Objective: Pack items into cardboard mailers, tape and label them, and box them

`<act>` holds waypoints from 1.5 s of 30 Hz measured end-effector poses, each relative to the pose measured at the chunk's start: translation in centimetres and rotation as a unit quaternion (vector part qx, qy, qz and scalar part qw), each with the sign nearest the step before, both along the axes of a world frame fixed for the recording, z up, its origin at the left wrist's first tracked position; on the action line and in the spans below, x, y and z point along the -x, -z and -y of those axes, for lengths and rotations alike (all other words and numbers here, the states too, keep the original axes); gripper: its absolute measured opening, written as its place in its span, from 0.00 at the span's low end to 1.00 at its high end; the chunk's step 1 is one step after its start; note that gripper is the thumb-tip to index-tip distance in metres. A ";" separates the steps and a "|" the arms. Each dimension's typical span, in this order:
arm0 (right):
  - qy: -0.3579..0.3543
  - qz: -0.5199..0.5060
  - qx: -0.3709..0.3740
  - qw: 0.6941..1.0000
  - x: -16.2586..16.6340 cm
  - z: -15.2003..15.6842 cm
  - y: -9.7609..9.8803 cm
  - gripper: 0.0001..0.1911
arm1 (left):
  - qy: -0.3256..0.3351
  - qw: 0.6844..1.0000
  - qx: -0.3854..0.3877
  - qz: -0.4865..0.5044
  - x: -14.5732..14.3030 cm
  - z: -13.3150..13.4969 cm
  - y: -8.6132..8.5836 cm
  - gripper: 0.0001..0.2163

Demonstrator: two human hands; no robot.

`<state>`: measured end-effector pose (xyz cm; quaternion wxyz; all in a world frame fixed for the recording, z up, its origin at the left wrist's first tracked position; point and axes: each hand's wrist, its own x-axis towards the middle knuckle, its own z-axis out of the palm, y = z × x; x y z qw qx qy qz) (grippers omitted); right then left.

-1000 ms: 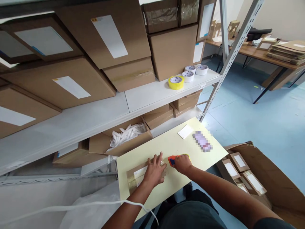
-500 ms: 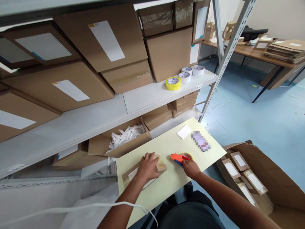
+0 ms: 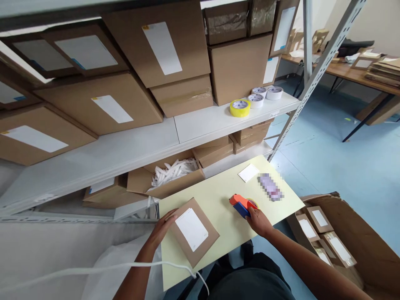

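Box near the surface's edge, lightly steadied from one side

A cardboard box [image 3: 211,236] is placed on the pale surface [image 3: 225,187] with its white label [image 3: 191,229] turned upward and one corner brought close to the near edge. Its left side is touched by the left hand [image 3: 165,227], whose fingers are laid along the border; whether a pinch is made below cannot be told. By the right hand [image 3: 258,221], an orange and blue tape dispenser [image 3: 240,203] is gripped in curled fingers, apart from the box.

The likeliest trouble is judged to be a slipped or twisted box: it appears to be supported by a hand at one side only, so it could be swung round by a push from the other. If weight were put on the near corner, the box might be slid over the edge.

The label could be scuffed or covered if the dispenser were dragged across it. A snag could be caused by the white cable [image 3: 175,263], which is seen close to the near corner; whether the box is touched by it cannot be told.
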<state>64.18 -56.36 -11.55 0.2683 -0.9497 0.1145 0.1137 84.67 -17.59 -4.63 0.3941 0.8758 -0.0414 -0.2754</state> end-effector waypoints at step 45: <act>0.190 -0.056 -0.388 0.900 1.3 -6.0 0.1 0.23 | 0.241 0.930 -0.254 0.111 -1.0 16.9 -1.3 0.11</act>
